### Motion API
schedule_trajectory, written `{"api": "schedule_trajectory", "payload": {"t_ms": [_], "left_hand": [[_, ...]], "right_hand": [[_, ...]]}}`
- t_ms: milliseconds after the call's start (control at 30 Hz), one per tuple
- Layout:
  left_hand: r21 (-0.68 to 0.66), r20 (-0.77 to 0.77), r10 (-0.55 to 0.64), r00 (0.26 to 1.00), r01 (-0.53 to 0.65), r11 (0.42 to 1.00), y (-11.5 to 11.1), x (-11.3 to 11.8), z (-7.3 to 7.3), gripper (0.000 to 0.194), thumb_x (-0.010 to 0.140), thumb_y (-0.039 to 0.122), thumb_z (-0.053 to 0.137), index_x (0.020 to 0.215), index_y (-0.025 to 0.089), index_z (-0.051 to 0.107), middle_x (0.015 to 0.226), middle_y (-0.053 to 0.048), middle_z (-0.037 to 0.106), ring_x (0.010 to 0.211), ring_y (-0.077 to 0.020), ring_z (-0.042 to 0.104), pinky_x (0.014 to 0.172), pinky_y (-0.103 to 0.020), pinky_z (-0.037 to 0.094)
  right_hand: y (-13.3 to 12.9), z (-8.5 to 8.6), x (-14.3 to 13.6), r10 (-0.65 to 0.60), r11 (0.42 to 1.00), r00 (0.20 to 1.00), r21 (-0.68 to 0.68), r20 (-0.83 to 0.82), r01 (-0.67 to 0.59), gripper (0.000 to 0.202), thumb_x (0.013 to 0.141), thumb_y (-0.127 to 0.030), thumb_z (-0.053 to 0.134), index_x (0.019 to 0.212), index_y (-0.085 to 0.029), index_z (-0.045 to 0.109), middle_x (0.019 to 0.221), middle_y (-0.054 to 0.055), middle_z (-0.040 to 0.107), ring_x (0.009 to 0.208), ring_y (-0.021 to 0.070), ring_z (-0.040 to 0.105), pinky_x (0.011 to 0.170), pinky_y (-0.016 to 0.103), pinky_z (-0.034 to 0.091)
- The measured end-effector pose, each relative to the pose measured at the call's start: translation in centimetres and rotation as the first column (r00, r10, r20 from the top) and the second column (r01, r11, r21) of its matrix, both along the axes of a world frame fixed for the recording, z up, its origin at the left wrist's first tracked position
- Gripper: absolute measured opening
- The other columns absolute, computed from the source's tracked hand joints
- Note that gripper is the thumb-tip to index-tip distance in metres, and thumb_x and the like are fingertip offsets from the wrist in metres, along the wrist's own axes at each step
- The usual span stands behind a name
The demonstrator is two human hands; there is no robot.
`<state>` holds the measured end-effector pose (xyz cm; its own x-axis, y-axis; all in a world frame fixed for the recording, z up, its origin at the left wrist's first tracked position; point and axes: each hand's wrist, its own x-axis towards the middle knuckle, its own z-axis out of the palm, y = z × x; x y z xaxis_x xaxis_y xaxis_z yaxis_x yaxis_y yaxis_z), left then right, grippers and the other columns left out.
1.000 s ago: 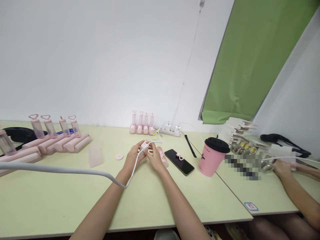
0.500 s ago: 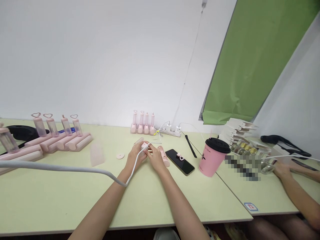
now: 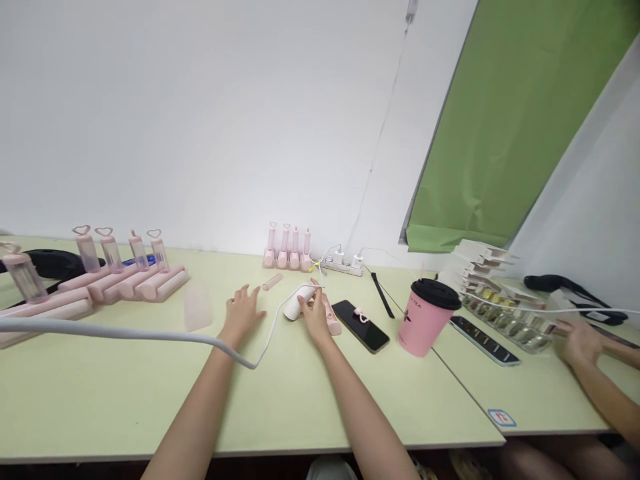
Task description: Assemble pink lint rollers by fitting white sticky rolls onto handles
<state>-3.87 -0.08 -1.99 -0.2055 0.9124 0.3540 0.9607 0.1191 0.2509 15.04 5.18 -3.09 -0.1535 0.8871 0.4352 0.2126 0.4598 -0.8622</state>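
My right hand grips a white cylinder that lies tilted near the middle of the table. To its left, my left hand hovers or rests low over the tabletop with its fingers spread and nothing in them. A small clear pink tube lies behind and between the hands. Just right of my right hand is a pink part with holes, partly covered by that hand. A translucent pink sleeve lies left of my left hand. The pink disc seen earlier does not show; my left hand covers that area.
A white cable crosses the view before my hands. Rightward are a black phone with a heart-shaped piece, and a pink cup. Pink devices stand left and at the wall. Another person's hand is at the far right.
My hands have moved apart, my left hand going left and opening. The white cylinder now shows in my right hand, and the clear tube now lies on the table.
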Motion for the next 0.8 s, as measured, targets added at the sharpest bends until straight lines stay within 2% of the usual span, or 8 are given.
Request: {"api": "schedule_trajectory", "payload": {"t_ms": [133,267,333,433,500,567,667,800], "left_hand": [[-0.207,0.118,0.112,0.987,-0.086,0.975,-0.8,-1.9,-0.3,0.031,0.082,0.024,0.045,0.109,0.014,0.058,0.111,-0.015,0.05,0.109,-0.0293,0.044,0.085,-0.041,0.039],[-0.068,0.225,0.058,0.973,-0.044,0.997,-0.4,-1.8,-0.6,0.024,0.077,0.018,0.049,0.096,0.009,0.061,0.103,-0.014,0.053,0.103,-0.0258,0.047,0.086,-0.034,0.038],[0.014,0.394,0.005,0.919,-0.012,1.0,0.2,-1.1,-0.4,0.026,0.075,0.024,0.055,0.095,0.009,0.061,0.097,-0.013,0.055,0.095,-0.0241,0.051,0.085,-0.034,0.04],[0.205,0.764,-0.219,0.607,0.094,0.974,0.9,0.6,0.4,0.042,0.072,0.039,0.058,0.102,0.01,0.057,0.094,-0.011,0.058,0.083,-0.0193,0.057,0.078,-0.033,0.044],[0.372,0.842,-0.393,0.369,0.128,0.919,1.2,2.3,1.0,0.054,0.067,0.046,0.062,0.107,0.011,0.054,0.096,-0.01,0.059,0.084,-0.0181,0.058,0.078,-0.032,0.046],[0.478,0.83,-0.489,0.269,0.113,0.871,1.3,4.0,1.2,0.059,0.061,0.047,0.067,0.106,0.011,0.053,0.096,-0.01,0.059,0.086,-0.0181,0.058,0.079,-0.033,0.046],[0.519,0.812,-0.515,0.274,0.065,0.853,1.2,5.9,0.9,0.055,0.058,0.043,0.071,0.1,0.011,0.055,0.097,-0.011,0.059,0.085,-0.0178,0.058,0.076,-0.033,0.048],[0.59,0.729,-0.544,0.415,0.022,0.807,1.1,6.3,0.2,0.042,0.064,0.036,0.07,0.096,0.013,0.058,0.099,-0.008,0.058,0.086,-0.0158,0.056,0.078,-0.031,0.049]], "right_hand": [[0.6,-0.3,0.0,0.029,0.995,0.989,-0.095,-0.145,-0.043,0.057,0.08,-0.042,0.05,0.13,-0.023,0.032,0.122,0.011,0.046,0.082,0.0162,0.058,0.064,0.028,0.052],[0.6,-0.3,-0.3,0.042,0.968,0.962,-0.226,-0.269,-0.105,0.059,0.075,-0.042,0.056,0.126,-0.022,0.034,0.115,0.011,0.048,0.091,0.0207,0.057,0.056,0.028,0.053],[0.6,-0.2,-0.4,0.026,0.945,0.938,-0.296,-0.347,-0.136,0.057,0.075,-0.039,0.058,0.124,-0.023,0.034,0.116,0.01,0.047,0.096,0.0216,0.056,0.057,0.029,0.054],[0.7,0.2,-0.6,-0.064,0.905,0.869,-0.396,-0.491,-0.157,0.051,0.077,-0.033,0.057,0.121,-0.024,0.033,0.121,0.009,0.044,0.091,0.0188,0.058,0.059,0.03,0.055],[0.7,0.5,-0.6,-0.116,0.888,0.794,-0.421,-0.597,-0.187,0.044,0.08,-0.031,0.054,0.118,-0.024,0.032,0.125,0.009,0.042,0.085,0.0163,0.06,0.063,0.032,0.055],[0.6,0.8,-0.6,-0.137,0.876,0.715,-0.421,-0.685,-0.235,0.037,0.084,-0.028,0.051,0.114,-0.022,0.031,0.123,0.009,0.044,0.079,0.0147,0.062,0.067,0.034,0.055],[0.1,1.2,-0.7,-0.159,0.853,0.63,-0.428,-0.76,-0.3,0.027,0.086,-0.025,0.048,0.108,-0.02,0.033,0.115,0.007,0.05,0.075,0.0135,0.063,0.072,0.034,0.054],[-0.6,1.5,-1.1,-0.177,0.816,0.558,-0.438,-0.81,-0.377,0.024,0.087,-0.02,0.049,0.106,-0.019,0.034,0.104,0.006,0.056,0.075,0.0141,0.063,0.075,0.035,0.053]]}}
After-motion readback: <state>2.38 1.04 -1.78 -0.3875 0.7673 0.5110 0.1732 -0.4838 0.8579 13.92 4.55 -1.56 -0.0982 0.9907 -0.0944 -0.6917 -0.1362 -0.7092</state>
